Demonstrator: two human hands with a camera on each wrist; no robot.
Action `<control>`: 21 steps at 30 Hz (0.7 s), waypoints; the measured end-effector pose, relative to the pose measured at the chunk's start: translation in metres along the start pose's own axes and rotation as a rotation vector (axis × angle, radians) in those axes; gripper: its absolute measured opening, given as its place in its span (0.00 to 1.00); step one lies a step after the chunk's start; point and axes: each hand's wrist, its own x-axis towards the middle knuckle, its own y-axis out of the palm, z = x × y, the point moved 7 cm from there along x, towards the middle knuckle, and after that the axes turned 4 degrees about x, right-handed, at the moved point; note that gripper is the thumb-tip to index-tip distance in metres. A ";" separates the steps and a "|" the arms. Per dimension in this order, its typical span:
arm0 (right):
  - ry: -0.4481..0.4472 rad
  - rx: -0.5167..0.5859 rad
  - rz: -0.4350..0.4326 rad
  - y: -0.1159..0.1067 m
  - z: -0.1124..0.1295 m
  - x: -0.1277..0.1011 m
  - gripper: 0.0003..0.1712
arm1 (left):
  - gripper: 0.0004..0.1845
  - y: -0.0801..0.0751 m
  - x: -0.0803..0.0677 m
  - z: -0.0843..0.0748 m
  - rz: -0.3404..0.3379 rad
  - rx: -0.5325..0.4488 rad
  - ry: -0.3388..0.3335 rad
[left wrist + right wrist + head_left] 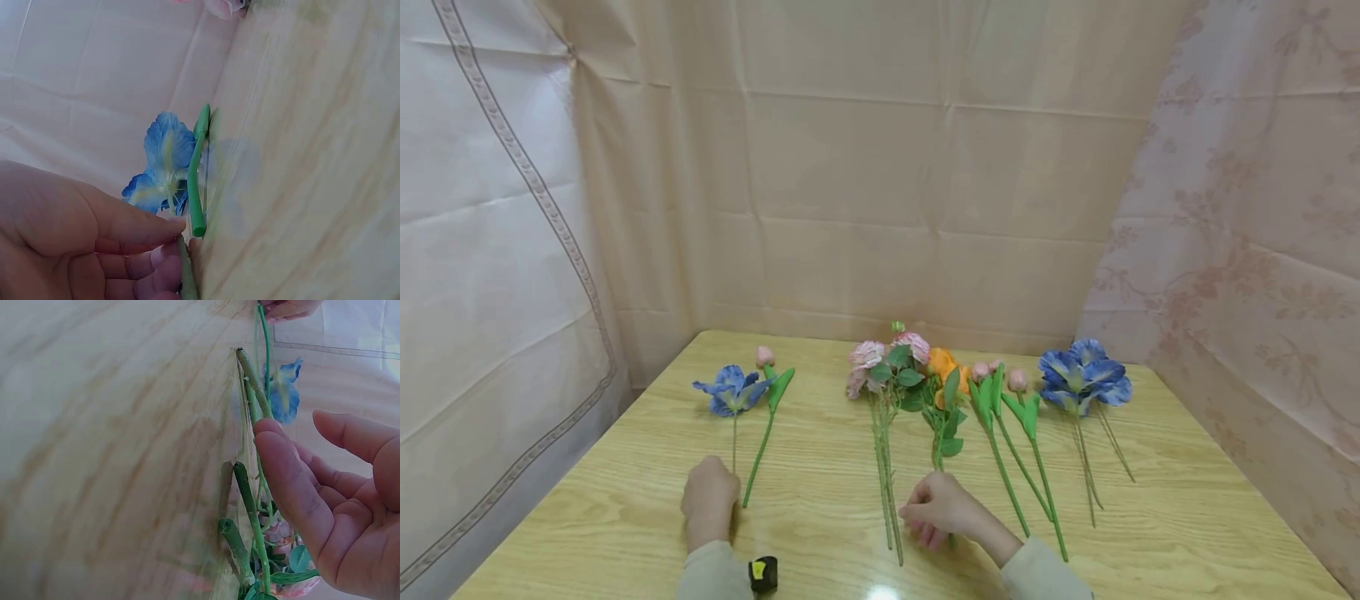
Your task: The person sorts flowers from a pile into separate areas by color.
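My left hand (711,498) pinches the thin stem of a blue flower (732,390) between thumb and fingers, low over the table; the left wrist view shows the stem (187,269) at the fingertips. Just right of it lies a pink tulip (763,450) with a green stem. With thumb and forefinger apart, my right hand (350,512) holds nothing. It is over the lower stems of the orange flowers (946,365), beside the stems of the pink flowers (868,355). One fingertip is close to a pink flower's stem (253,381); whether they touch, I cannot tell.
Several pink tulips (1028,412) lie right of the orange flowers. Farther right is a group of blue flowers (1082,375). A small black object with a yellow patch (763,575) is beside the left sleeve. Curtains (880,208) stand behind the wooden table (820,483).
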 end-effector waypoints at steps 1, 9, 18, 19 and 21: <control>0.002 0.000 -0.001 0.000 0.000 0.000 0.12 | 0.07 0.001 0.000 0.000 0.005 -0.002 0.002; -0.004 0.005 0.005 0.000 0.000 0.000 0.12 | 0.06 0.004 0.001 0.000 0.023 -0.004 0.015; -0.009 0.012 0.011 0.000 0.000 -0.001 0.12 | 0.04 0.004 -0.001 -0.002 0.028 -0.009 0.032; -0.005 0.012 0.011 0.000 0.000 -0.001 0.12 | 0.04 0.004 -0.001 -0.002 0.026 -0.011 0.037; 0.000 0.012 0.012 0.000 0.000 -0.001 0.12 | 0.04 0.003 -0.002 -0.003 0.021 -0.016 0.044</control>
